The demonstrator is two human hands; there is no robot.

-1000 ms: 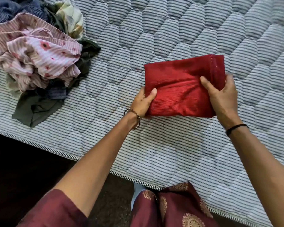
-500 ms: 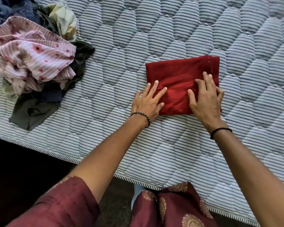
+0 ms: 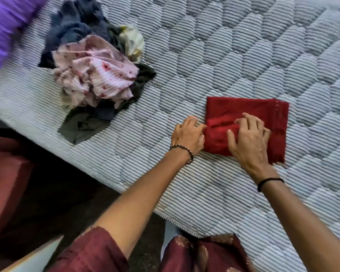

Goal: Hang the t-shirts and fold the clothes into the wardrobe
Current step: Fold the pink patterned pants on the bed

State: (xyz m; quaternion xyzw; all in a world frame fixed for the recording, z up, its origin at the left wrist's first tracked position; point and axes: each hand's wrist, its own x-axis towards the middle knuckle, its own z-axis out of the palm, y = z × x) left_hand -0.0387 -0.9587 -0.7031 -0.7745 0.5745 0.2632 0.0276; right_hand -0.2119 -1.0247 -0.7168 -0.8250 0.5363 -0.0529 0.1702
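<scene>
A folded red cloth [image 3: 263, 108] of finely ribbed fabric, roughly rectangular, lies flat on a quilted mattress [image 3: 243, 55] covered in grey-and-white stripes; everything else is placed from that cloth. The left hand [image 3: 186, 134] is at the cloth's left edge, fingers curled tight and knuckles up, gripping that edge so that the fabric rucks into a ridge running rightward. The right hand [image 3: 247, 140] rests on top of the cloth's near half, fingers bent like a claw with the tips dug in at the same ridge and the thumb splayed out to the left. Whether any fabric is caught between its thumb and fingers cannot be told. The cloth's far strip and its right edge, with a frayed hem, are uncovered. A thin beaded bracelet [image 3: 182, 149] circles the left wrist, just off the cloth's near-left corner, and a plain black band [image 3: 269, 182] circles the right wrist, nearer than the cloth's near edge. Well to the far left of the cloth sits a crumpled heap of clothes [image 3: 94, 81] (a pink striped piece with red flowers on top, dark blue, olive and cream pieces around it). Farther left again is a blurred purple fabric [image 3: 4, 26]. Nearer than the cloth, past the mattress edge, are a maroon sleeve [image 3: 90, 250] and a maroon garment with gold motifs [image 3: 204, 254]
</scene>
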